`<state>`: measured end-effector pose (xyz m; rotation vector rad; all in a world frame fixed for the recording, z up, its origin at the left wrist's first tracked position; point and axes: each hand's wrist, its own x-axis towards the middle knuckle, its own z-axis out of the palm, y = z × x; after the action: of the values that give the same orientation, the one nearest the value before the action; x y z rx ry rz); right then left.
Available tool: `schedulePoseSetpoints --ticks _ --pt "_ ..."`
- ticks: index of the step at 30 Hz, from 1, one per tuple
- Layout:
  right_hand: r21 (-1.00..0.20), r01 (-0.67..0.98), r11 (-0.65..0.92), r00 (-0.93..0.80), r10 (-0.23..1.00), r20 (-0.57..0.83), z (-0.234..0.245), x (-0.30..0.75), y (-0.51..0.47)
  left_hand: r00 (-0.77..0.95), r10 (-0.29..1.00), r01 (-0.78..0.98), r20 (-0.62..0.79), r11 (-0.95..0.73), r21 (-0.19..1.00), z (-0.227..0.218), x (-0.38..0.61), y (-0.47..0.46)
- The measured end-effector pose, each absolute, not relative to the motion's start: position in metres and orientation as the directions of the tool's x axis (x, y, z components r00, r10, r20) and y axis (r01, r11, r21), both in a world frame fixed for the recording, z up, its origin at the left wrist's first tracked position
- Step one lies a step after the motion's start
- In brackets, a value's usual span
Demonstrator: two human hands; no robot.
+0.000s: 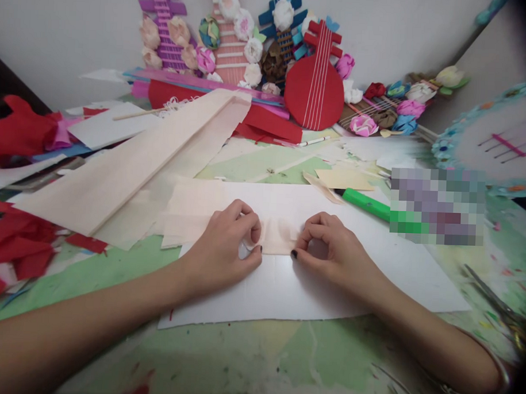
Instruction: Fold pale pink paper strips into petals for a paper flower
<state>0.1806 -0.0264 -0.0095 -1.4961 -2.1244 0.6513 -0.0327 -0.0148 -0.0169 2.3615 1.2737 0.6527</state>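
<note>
And here's the cream paper (pixel 278 243), right between the fingertips (pixel 254 256), long axis running crosswise from left hand (pixel 227 244) to right hand (pixel 332 248), neither clearly nearer, each pinching narrowly at its own end.

A craft workspace; whether at home or in a workshop cannot be told. Beyond the left hand (pixel 227 242) and right hand (pixel 332 245), lute-shaped crafts (pixel 314 92) with paper flowers (pixel 364 124) stand by a wall (pixel 70 29); red scraps (pixel 22 240) lie left of the left hand, scissors (pixel 498 306) right of the right hand, all on a stained desk (pixel 205 361).
</note>
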Motion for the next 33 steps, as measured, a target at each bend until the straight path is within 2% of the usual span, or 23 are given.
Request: schedulePoseSetpoints --ticks 2,4,7,10,13,18,23,29,33 --pt "-0.612 0.732 0.298 -0.299 0.949 0.104 -0.009 0.18 -0.027 0.487 0.836 0.661 0.252 -0.542 0.518 -0.017 -0.033 -0.016" --pt "-0.611 0.728 0.312 -0.3 0.946 0.126 -0.009 0.18 -0.028 0.529 0.793 0.649 0.301 -0.607 0.459 -0.018 -0.033 -0.017" --pt "-0.599 0.709 0.373 -0.319 0.927 0.198 -0.011 0.18 -0.03 0.617 0.684 0.613 0.389 -0.728 0.308 -0.021 -0.034 -0.021" --pt "-0.526 0.689 0.498 -0.37 0.866 0.335 -0.014 0.181 -0.032 0.689 0.554 0.559 0.467 -0.817 0.144 -0.023 -0.036 -0.024" --pt "-0.424 0.661 0.619 -0.447 0.778 0.441 -0.016 0.181 -0.034 0.759 0.455 0.519 0.466 -0.855 -0.011 -0.022 -0.037 -0.028" --pt "-0.354 0.613 0.707 -0.55 0.703 0.451 -0.014 0.182 -0.037 0.809 0.403 0.51 0.427 -0.843 -0.17 -0.017 -0.037 -0.034" --pt "-0.28 0.635 0.72 -0.618 0.691 0.374 -0.01 0.181 -0.04 0.831 0.404 0.507 0.383 -0.834 -0.219 -0.015 -0.038 -0.038" --pt "-0.047 0.662 0.748 -0.705 0.643 0.299 -0.007 0.181 -0.047 0.815 0.438 0.531 0.379 -0.826 -0.188 -0.018 -0.035 -0.042" --pt "0.079 0.642 0.763 -0.76 0.619 0.197 -0.002 0.181 -0.052 0.809 0.471 0.548 0.352 -0.82 -0.163 -0.02 -0.036 -0.042"
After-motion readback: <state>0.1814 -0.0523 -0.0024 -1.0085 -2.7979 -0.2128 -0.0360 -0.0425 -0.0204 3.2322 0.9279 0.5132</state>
